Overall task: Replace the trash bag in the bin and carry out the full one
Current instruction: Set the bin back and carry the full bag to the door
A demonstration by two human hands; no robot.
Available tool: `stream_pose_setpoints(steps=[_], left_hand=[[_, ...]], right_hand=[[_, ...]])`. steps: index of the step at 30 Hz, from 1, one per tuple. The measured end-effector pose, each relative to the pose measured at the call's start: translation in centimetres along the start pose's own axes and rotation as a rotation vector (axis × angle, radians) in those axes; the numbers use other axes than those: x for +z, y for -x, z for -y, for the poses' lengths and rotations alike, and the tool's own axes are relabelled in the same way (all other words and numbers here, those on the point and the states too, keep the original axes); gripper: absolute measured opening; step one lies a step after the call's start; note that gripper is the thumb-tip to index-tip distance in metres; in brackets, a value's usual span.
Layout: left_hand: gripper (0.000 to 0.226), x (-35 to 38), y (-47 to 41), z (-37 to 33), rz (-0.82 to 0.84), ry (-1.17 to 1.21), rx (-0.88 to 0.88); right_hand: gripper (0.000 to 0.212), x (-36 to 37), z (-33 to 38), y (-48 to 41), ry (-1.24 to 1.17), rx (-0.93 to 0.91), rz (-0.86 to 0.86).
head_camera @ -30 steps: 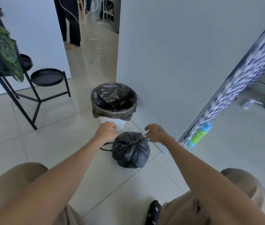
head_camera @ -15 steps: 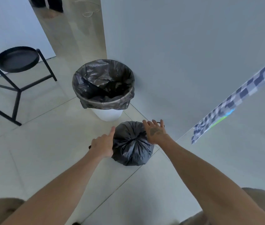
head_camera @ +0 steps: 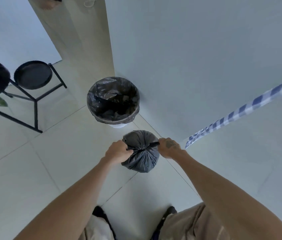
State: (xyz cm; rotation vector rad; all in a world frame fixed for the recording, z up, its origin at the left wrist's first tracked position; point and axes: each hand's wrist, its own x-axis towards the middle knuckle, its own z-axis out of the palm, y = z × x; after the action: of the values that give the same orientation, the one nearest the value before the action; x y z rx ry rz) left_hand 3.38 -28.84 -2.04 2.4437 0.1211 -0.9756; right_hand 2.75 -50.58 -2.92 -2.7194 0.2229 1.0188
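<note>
A full black trash bag point(head_camera: 142, 158), knotted at the top, sits on the pale tiled floor in front of me. My left hand point(head_camera: 117, 152) grips the bag's left tie end. My right hand point(head_camera: 168, 147) grips the right tie end. Both ends are pulled outward from the knot. Behind the bag stands the white bin point(head_camera: 117, 125) against the wall, lined with a fresh black bag point(head_camera: 113, 99) folded over its rim.
A black metal plant stand point(head_camera: 33, 77) with round trays and a green plant stands at the left. A pale wall point(head_camera: 188, 58) rises directly behind the bin. A blue-and-white checked strip point(head_camera: 240, 111) runs at the right. My shoes and knees are at the bottom.
My hands went from resting open on the bag's sides to closing on its two tie ends. The view has risen and tilted further down.
</note>
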Motion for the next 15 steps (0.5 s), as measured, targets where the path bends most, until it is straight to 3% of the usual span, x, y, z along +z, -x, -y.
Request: stream_pose_setpoints(steps=[4, 7, 10, 15], left_hand=[[0.034, -6.9, 9.9, -5.1, 0.043, 0.071, 0.069], [0.034, -11.6, 16.2, -8.5, 0.076, 0.08, 0.091], [0.034, -15.7, 21.7, -12.3, 0.109, 0.056, 0.146], [0.031, -19.4, 28.8, -18.4, 0.185, -0.018, 0.254]], right_hand=[[0.035, -7.8, 1.0, 10.9, -0.215, 0.017, 0.033], [0.02, -13.0, 1.6, 18.6, -0.351, 0.03, 0.03], [0.037, -16.9, 1.7, 25.6, -0.499, 0.078, -0.048], [0.038, -19.7, -0.4, 34.7, -0.621, 0.191, -0.115]])
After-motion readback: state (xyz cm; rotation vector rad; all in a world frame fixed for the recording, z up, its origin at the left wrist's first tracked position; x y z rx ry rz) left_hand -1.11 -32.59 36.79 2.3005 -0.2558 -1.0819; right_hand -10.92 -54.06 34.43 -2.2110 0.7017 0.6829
